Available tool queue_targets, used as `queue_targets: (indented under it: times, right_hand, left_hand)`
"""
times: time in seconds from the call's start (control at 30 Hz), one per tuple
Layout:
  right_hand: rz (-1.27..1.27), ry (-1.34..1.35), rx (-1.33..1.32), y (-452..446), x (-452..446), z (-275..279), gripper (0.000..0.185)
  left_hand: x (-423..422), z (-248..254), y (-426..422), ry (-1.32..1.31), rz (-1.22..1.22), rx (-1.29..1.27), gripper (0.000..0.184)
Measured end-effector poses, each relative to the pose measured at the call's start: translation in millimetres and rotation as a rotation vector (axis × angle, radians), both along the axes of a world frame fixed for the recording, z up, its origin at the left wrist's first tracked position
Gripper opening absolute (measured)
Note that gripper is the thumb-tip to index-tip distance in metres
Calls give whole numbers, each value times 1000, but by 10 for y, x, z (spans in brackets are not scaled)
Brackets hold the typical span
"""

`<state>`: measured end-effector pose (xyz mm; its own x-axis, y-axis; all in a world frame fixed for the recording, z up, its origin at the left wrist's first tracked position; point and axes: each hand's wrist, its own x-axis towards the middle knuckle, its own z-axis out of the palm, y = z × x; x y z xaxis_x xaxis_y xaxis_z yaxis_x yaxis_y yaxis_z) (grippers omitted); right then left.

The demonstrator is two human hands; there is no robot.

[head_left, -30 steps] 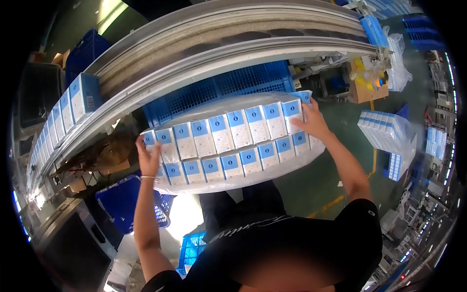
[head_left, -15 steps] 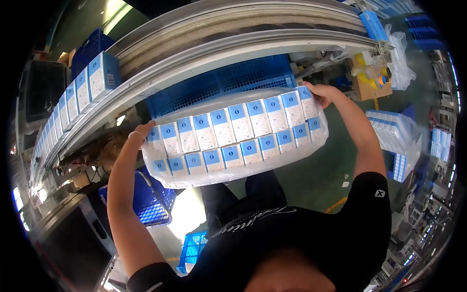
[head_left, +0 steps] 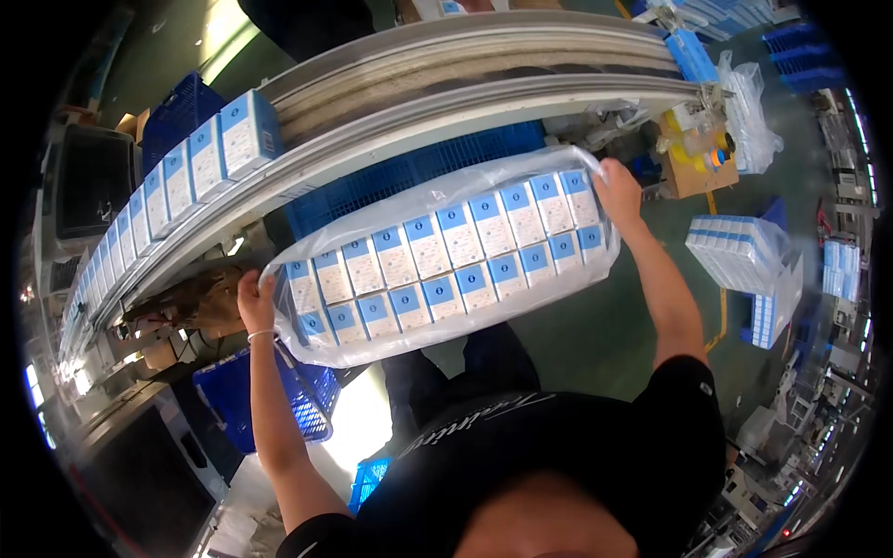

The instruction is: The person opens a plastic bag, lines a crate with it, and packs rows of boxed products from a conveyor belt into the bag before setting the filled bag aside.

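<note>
A clear plastic bag [head_left: 419,346] holds two rows of small blue-and-white boxes [head_left: 456,237]. Its open mouth lies toward the conveyor, and the far edge stands up loosely around the boxes. At the bag's left corner, my left hand [head_left: 256,299] is closed on the plastic edge. My right hand [head_left: 618,195] pinches the plastic at the right corner, with the fingers partly hidden. Between both hands the bag hangs in front of my body, over a blue crate [head_left: 419,167] that is partly covered.
Beyond the bag runs a conveyor [head_left: 484,70] with a line of blue-and-white cartons [head_left: 206,158] at its left. A cardboard box with yellow tape rolls [head_left: 698,172] stands at the right. Wrapped bundles [head_left: 735,251] lie farther right. A blue basket [head_left: 293,395] sits lower left.
Both hands have shifted from the boxes' ends to the plastic edges, and the bag's far edge now rises above the boxes. The conveyor's carton line has moved right.
</note>
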<state>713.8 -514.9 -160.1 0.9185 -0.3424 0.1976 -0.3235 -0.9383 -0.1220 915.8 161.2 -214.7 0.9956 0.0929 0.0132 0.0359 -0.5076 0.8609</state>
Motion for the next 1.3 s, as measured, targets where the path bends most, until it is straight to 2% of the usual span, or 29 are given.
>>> queue_targets:
  times: [0.07, 0.1, 0.17, 0.2, 0.27, 0.33, 0.4, 0.47, 0.53, 0.57, 0.6, 0.63, 0.67, 0.7, 0.73, 0.77, 0.8, 0.83, 0.9, 0.93, 0.97, 1.03, 1.07, 1.1, 1.13, 1.2, 1.23, 1.27, 1.3]
  right_hand:
    - [27, -167, 118, 227, -258, 265, 33]
    - [-53, -196, 116, 257, -468, 103, 35]
    - [-251, 56, 217, 34, -1042, -449, 41]
    - [-359, 349, 315, -83, -1212, -571, 44]
    - [-371, 346, 324, 90, -1076, 213, 43]
    - [-480, 230, 72, 808, -804, 953, 38]
    - [-146, 98, 74, 1475, -346, 1190, 40]
    - [282, -64, 501, 2428, 176, 961, 46]
    - [625, -26, 742, 3493, 602, 575, 52]
    - [759, 4, 716, 4029, 782, 347, 56]
    - [880, 2, 515, 4484, 949, 141, 63]
    - [917, 51, 382, 4817, 1007, -56, 68]
    - [946, 97, 249, 5070, 1009, -213, 73]
    - [980, 99, 271, 5215, 975, -332, 77]
    - [945, 108, 293, 5303, 936, -390, 82]
    - [950, 147, 337, 5339, 956, -368, 82]
    - [971, 166, 280, 5307, 985, -247, 72]
    - [960, 162, 458, 5080, 902, -205, 62]
    - [904, 85, 708, 4569, 875, -79, 44]
    - [860, 25, 789, 4060, 765, 47, 36]
    - [714, -283, 708, 3464, 592, -37, 30]
    - [110, -280, 407, 2159, 233, 126, 27]
    - [-106, -121, 124, 1556, -53, 38, 37]
    - [-197, -256, -139, 1141, -324, 106, 43]
    - [-519, 172, 276, 857, -522, 80, 47]
    - [-248, 285, 308, 753, -764, 56, 43]
    - [-220, 263, 327, 744, -831, 109, 40]
    - [-189, 243, 345, 814, -890, 258, 37]
    - [-202, 250, 371, 749, -988, 267, 35]
  left_hand:
    - [-146, 92, 46, 134, -176, 212, 43]
    - [-217, 112, 57, 225, -234, 192, 41]
    - [-355, 33, 174, 304, -335, 303, 37]
    - [-424, 9, 236, 306, -369, 439, 35]
    - [-539, 296, 273, 352, -266, 342, 29]
    - [-616, 261, 463, 526, -184, -182, 21]
    - [-697, 442, 327, 680, -59, -431, 24]
    - [-715, 461, 270, 778, -106, -296, 28]
    - [-759, 363, 260, 672, -139, -210, 32]
    - [-833, 359, 286, 490, -176, -86, 35]
    - [-914, 355, 272, 301, -209, 32, 37]
    - [-1022, 730, 230, 303, -214, 96, 41]
    - [-1080, 669, 397, 331, -222, 122, 39]
    - [-1161, 557, 565, 238, -87, 23, 29]
    - [-1098, 626, 812, 414, 18, -204, 19]
    - [-1067, 579, 931, 301, -7, -142, 12]
    - [-1045, 734, 922, 395, 36, -256, 10]
    - [-1073, 665, 860, 297, 3, -310, 12]
    - [-1020, 527, 938, 173, -26, -231, 13]
    - [-1025, 630, 952, 274, -6, -200, 13]
    - [-1019, 600, 964, 337, 17, -234, 14]
    - [-1042, 518, 953, 390, 60, -274, 14]
    - [-1097, 445, 953, 344, 80, -338, 16]
    - [-1171, 421, 909, 294, 104, -396, 17]
    - [-1232, 474, 839, 279, 129, -396, 17]
    - [-1370, 577, 769, 426, -11, 162, 20]
    - [-1344, 477, 905, 192, -23, 243, 24]
    - [-1346, 533, 934, 339, 76, 32, 26]
    - [-1381, 564, 874, 342, 76, 36, 28]
